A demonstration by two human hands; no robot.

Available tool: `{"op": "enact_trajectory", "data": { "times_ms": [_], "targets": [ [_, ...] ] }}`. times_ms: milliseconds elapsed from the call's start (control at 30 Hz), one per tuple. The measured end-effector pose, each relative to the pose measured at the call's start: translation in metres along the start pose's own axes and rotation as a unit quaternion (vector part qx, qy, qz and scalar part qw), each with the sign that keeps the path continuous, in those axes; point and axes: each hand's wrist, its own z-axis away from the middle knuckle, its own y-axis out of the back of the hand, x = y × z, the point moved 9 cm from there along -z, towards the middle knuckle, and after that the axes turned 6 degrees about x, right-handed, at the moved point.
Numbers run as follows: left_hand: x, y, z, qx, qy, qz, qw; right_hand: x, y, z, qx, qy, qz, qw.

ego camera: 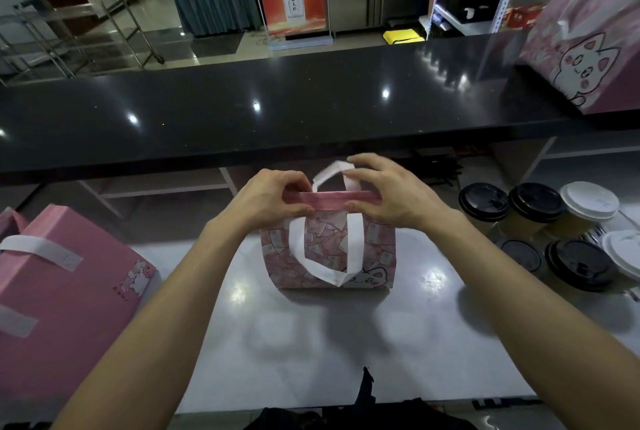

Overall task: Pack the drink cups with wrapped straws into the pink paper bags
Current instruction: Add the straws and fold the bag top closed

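Observation:
A small pink paper bag (377,256) with a cat print and white handles stands upright on the grey work surface (346,343) in the middle. My left hand (273,201) pinches the left part of its folded top edge. My right hand (384,194) pinches the right part, fingers by the rear white handle. The front handle hangs down over the bag's face. The bag's inside is hidden. Several drink cups with black lids (483,201) and white lids (588,201) stand at the right. Dark wrapped straws (440,170) lie behind them.
A pink bag (62,291) lies on its side at the left. Another large pink cat bag (588,49) stands on the raised black counter (277,111) at the far right. Shelves run under the counter behind the work surface.

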Motion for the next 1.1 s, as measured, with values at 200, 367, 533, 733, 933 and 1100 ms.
{"op": "enact_trajectory", "data": {
  "times_ms": [200, 367, 533, 733, 933, 1100],
  "targets": [
    [-0.002, -0.005, -0.005, -0.003, -0.008, -0.02, 1.0, 0.0, -0.015, -0.005, -0.061, -0.038, -0.054, 0.996],
    [0.005, -0.004, -0.006, -0.001, -0.036, -0.038, 0.999, 0.0, -0.018, -0.015, -0.064, -0.024, -0.014, 0.998],
    [0.011, -0.003, -0.002, 0.009, -0.055, -0.076, 0.996, -0.007, -0.022, -0.018, -0.045, 0.003, -0.032, 0.998],
    [0.028, -0.007, -0.002, 0.013, -0.089, -0.108, 0.99, -0.014, -0.021, -0.019, -0.033, 0.018, -0.06, 0.997],
    [0.019, -0.003, 0.001, 0.039, -0.073, -0.087, 0.993, 0.001, -0.019, -0.015, -0.033, -0.037, -0.066, 0.997],
    [-0.003, 0.003, 0.004, 0.007, -0.019, -0.031, 0.999, 0.007, -0.013, -0.005, -0.026, -0.038, -0.083, 0.995]
  ]
}}
